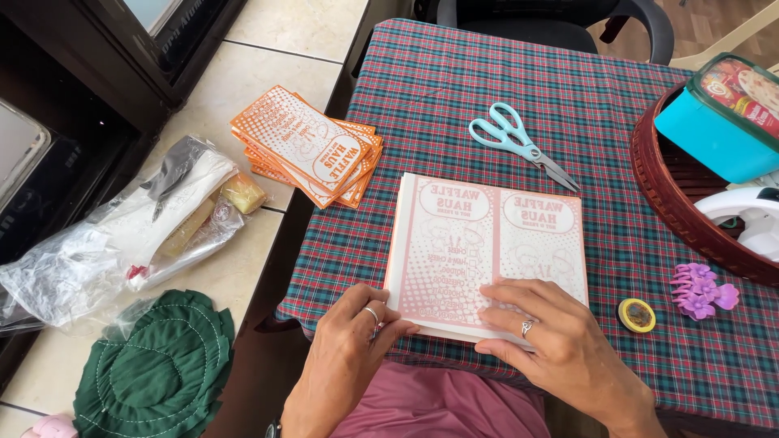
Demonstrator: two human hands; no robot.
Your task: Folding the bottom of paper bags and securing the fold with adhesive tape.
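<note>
Left hand (350, 341) pinches the near-left corner of a pink printed sheet stack (487, 247). Right hand (552, 341) lies flat, fingers spread, on its near edge. Scissors (519, 144) lie well beyond both hands.

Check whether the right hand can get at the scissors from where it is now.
Probably yes: the right hand rests on the pink printed sheets, and only bare tablecloth surrounds the scissors.

It looked like a home: plaid tablecloth (503, 81), tiled floor (268, 73), woven basket (673, 203), scissors (523, 146) and a hair clip (702, 290) lay about.
</note>
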